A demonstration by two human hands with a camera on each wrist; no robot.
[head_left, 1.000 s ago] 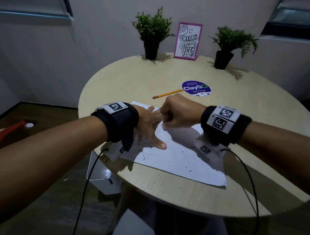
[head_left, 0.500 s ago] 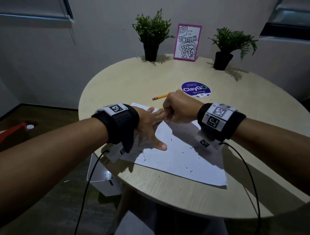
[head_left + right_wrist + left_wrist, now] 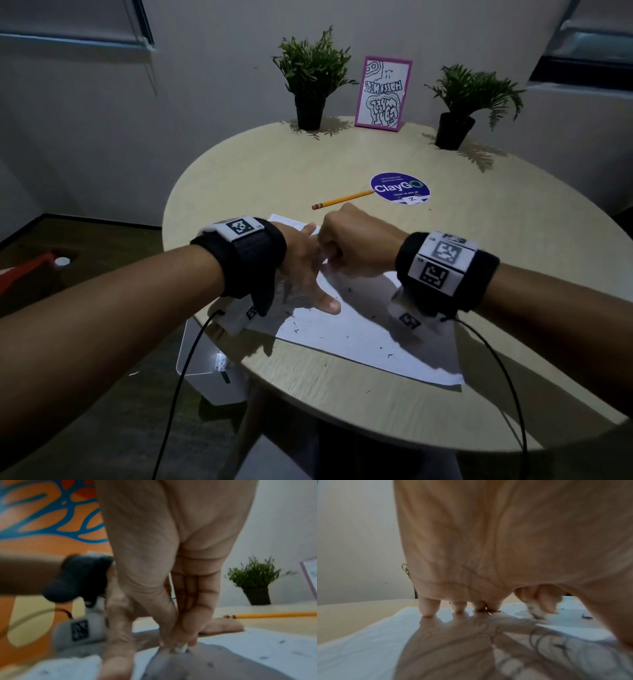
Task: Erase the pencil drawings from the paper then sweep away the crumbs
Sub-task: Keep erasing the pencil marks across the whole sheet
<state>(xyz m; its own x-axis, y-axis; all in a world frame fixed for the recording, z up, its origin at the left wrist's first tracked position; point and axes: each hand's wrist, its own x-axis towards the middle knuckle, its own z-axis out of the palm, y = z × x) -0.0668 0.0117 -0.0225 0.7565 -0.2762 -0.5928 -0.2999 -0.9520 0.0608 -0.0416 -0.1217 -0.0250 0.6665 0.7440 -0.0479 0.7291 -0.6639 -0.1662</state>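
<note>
Left hand (image 3: 301,270) lies flat on the paper (image 3: 359,335), fingers (image 3: 429,608) spread and straight, thumb splayed toward the near edge, pinning the sheet to the round bench (image 3: 445,274). Right hand (image 3: 356,246) sits just beside it, knuckles up, wrist raised; grip is curled tight, fingertips (image 3: 192,632) pinching a small white eraser (image 3: 180,648) whose tip touches the paper. Both forearms come in from the near side, wrist bands on each. Dark crumbs (image 3: 298,327) scatter over the sheet's near half, a few on the bench. Pencil (image 3: 342,199) lies beyond the hands, apart from the paper, tip at a purple sticker (image 3: 400,187)
</note>
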